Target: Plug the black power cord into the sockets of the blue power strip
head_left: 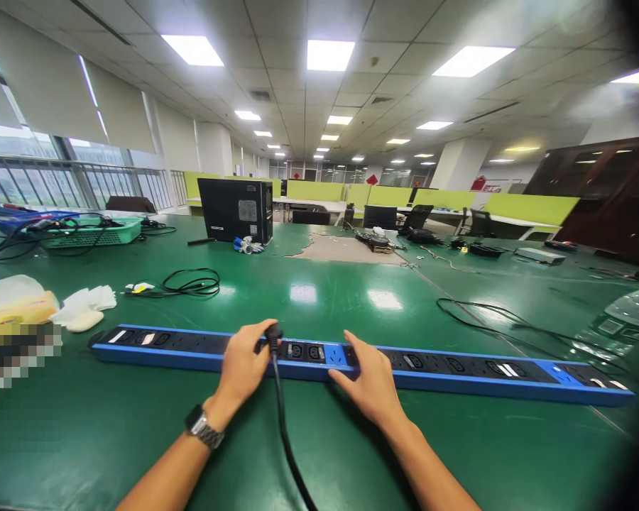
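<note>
A long blue and black power strip (437, 363) lies across the green table, with rows of sockets along its top. My left hand (245, 358) is closed on a black power plug (274, 333), which is over the strip left of its middle; its fingers partly hide the sockets there, and I cannot tell whether the plug is seated. From the plug a thick black cord (283, 419) runs down toward me. Right of a blue socket, my right hand (370, 376) spans the strip, thumb at the near edge and fingers at the far edge.
A black computer case (235, 209) stands at the back, with a green basket (93, 234) of cables to its left. Coiled black cable (192, 282), white crumpled tissue (88, 305) and a plastic water bottle (625, 319) lie around the green table (154, 440).
</note>
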### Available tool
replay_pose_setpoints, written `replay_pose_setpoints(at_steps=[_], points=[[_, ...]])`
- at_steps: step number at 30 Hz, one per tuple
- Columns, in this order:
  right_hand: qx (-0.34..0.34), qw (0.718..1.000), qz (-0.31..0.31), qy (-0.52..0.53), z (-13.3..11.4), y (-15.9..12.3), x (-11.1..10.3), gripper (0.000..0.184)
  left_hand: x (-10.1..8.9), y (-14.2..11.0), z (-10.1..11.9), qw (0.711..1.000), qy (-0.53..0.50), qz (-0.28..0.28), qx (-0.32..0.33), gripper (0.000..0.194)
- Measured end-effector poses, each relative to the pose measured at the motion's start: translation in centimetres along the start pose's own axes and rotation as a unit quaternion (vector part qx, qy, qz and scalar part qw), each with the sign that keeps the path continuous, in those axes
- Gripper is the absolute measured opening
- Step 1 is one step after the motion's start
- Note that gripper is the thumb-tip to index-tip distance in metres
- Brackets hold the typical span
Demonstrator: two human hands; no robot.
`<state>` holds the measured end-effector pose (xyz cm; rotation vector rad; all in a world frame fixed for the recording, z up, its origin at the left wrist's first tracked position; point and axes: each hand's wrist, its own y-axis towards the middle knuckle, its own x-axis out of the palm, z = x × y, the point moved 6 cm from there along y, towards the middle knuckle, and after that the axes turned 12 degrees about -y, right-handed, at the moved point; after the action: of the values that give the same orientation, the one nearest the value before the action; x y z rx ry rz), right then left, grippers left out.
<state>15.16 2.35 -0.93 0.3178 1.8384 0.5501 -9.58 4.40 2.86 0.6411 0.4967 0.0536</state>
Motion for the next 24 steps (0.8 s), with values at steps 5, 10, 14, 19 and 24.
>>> replay_pose_setpoints(at_steps=[5, 10, 14, 19, 24], points=[[0.019, 1.000, -0.001, 0.000, -1.0, -0.1, 0.1, 0.065, -0.9, -0.5, -2.2, 0.996, 0.021, -0.085, -0.026, 0.029], [-0.016, 1.000, -0.001, 0.025, -3.6, 0.4, 0.1, 0.059, 0.5, -0.7, -1.7, 0.991, 0.075, -0.112, -0.016, 0.032], [-0.047, 0.997, -0.021, 0.062, -8.0, 1.9, 1.3, 0.052, 0.6, -1.4, -1.7, 0.989, 0.084, -0.125, 0.010, 0.067], [-0.090, 0.990, -0.037, 0.100, -12.1, 3.8, 2.4, 0.032, 0.7, -1.9, -1.8, 0.987, 0.094, -0.132, 0.011, 0.099], [-0.048, 0.989, 0.071, 0.119, -6.0, 3.4, -0.5, 0.031, 0.8, -2.0, -1.8, 0.988, 0.100, -0.121, 0.004, 0.096]])
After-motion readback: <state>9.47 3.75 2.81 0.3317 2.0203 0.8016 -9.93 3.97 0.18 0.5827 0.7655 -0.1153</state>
